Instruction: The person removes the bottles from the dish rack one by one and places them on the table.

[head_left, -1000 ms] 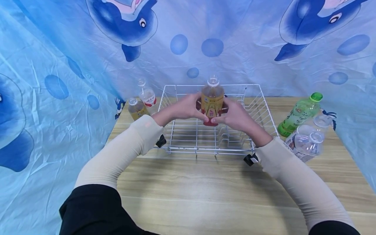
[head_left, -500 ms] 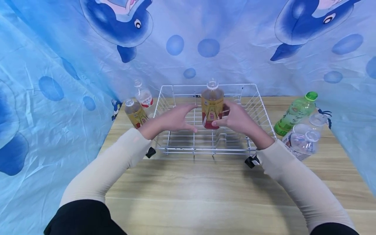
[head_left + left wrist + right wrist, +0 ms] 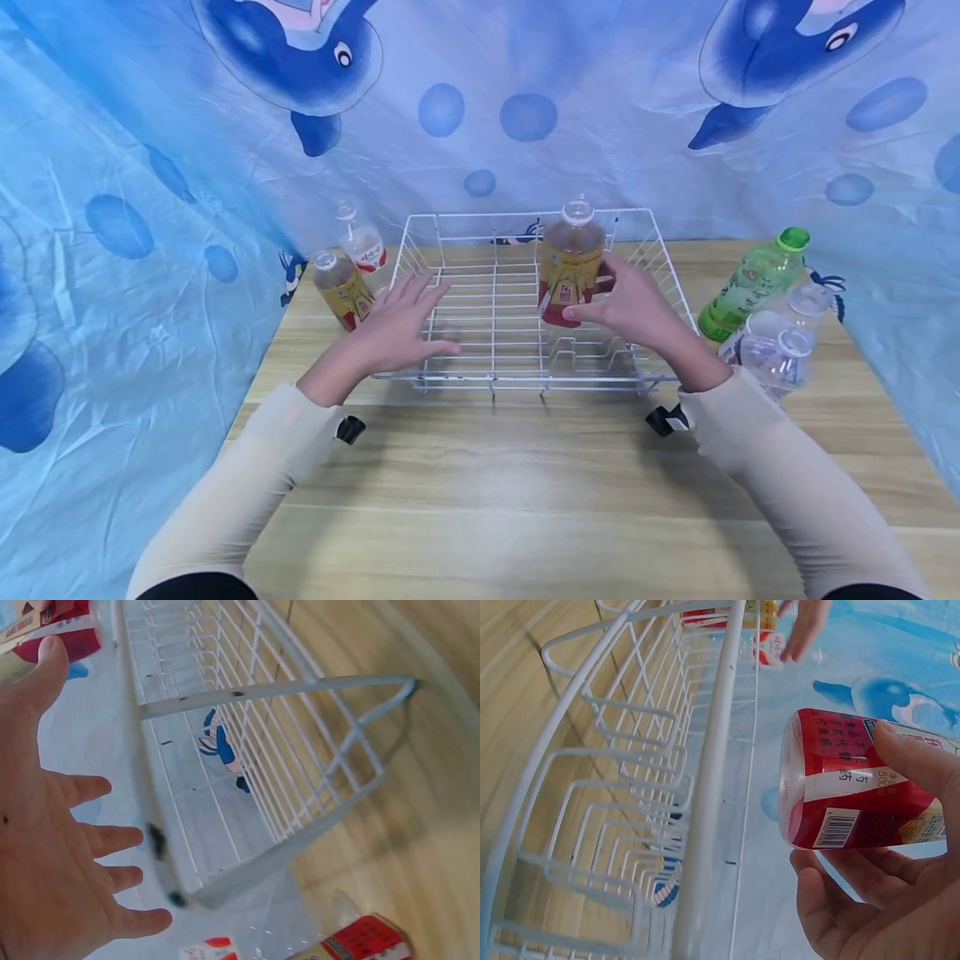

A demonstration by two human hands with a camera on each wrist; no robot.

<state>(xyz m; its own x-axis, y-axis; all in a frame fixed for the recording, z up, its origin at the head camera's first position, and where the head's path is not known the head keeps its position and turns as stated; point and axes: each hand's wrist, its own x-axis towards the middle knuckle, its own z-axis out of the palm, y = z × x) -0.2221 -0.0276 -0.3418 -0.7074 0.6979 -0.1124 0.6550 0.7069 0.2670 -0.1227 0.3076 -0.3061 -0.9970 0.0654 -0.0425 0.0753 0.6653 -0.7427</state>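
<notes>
My right hand grips an uncapped plastic drink bottle with a yellow and red label, held upright over the white wire rack. In the right wrist view the thumb lies on one side of the bottle and the fingers on the other, with its base past the hand. My left hand holds nothing; its fingers are spread over the rack's left side. In the left wrist view the left hand's palm and straight fingers stand beside the rack's rim.
Left of the rack stand another yellow-labelled bottle and a clear bottle with a red and white label. At the right are a green bottle and clear bottles. A blue dolphin-print curtain surrounds the wooden table.
Both hands were on the bottle; the left has let go and moved left toward the rack's left edge. The right hand has carried the bottle a little to the right.
</notes>
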